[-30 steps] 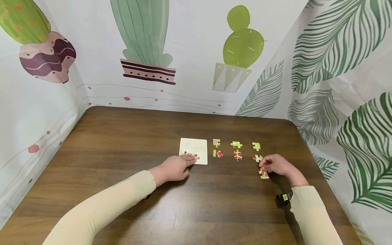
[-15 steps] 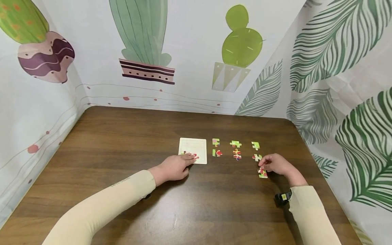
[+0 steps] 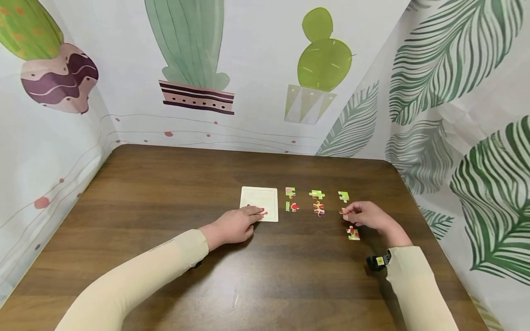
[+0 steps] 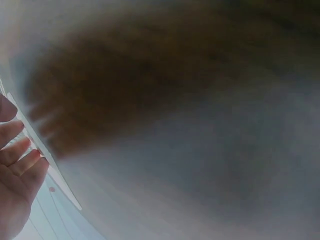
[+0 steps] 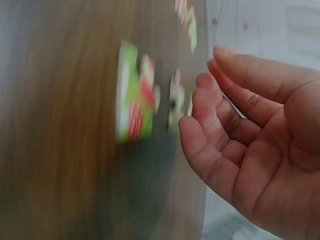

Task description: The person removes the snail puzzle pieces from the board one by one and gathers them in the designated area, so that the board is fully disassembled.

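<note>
My left hand [image 3: 232,225] rests with its fingers straight on the lower part of a cream puzzle tray [image 3: 265,195]. Bits of red puzzle pieces [image 3: 265,213] show by its fingertips; the rest is covered. The left wrist view has the hand [image 4: 17,185] at its left edge, against the tray's edge [image 4: 67,192]. On the right, my right hand [image 3: 368,216] hovers at a puzzle piece [image 3: 342,212], mostly hiding it. Its fingers bend loosely, with nothing visible between them in the right wrist view. Just below lies a green and red puzzle piece [image 3: 354,233].
Several more puzzle pieces lie apart in rows right of the tray, among them a green one [image 3: 317,194], a red and yellow one [image 3: 319,208] and a corner one [image 3: 343,196]. The brown table [image 3: 174,184] meets a printed wall covering [image 3: 256,124] at the back.
My right hand has left the lowest right piece, which now lies fully visible, and moved up to the piece above it. My left hand has stayed on the tray.
</note>
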`<state>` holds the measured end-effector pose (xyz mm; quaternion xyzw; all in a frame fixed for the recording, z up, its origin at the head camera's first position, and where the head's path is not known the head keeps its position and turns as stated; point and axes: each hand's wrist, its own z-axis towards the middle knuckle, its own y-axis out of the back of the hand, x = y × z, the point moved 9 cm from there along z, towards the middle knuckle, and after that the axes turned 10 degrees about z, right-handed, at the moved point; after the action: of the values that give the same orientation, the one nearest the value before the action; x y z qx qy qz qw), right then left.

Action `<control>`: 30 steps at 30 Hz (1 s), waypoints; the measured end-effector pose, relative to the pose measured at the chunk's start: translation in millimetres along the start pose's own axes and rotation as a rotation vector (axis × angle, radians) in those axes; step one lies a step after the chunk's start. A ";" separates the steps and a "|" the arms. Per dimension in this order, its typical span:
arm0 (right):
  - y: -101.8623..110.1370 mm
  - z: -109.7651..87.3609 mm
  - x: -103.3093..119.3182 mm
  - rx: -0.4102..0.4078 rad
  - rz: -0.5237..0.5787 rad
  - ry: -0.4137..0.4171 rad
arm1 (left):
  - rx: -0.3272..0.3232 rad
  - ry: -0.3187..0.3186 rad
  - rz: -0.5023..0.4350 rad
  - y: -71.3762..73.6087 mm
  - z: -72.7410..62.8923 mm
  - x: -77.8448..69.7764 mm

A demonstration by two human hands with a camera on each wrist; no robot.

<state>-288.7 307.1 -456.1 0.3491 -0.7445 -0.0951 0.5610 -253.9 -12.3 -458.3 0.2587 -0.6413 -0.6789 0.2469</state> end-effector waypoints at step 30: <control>-136.1 78.2 105.8 -0.037 0.311 0.092 | -0.043 0.048 0.073 3.6 -22.5 19.4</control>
<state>-316.5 120.8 -474.8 0.2232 -0.7612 -0.0044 0.6089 -253.3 -42.1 -456.4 0.2461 -0.6292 -0.6767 0.2924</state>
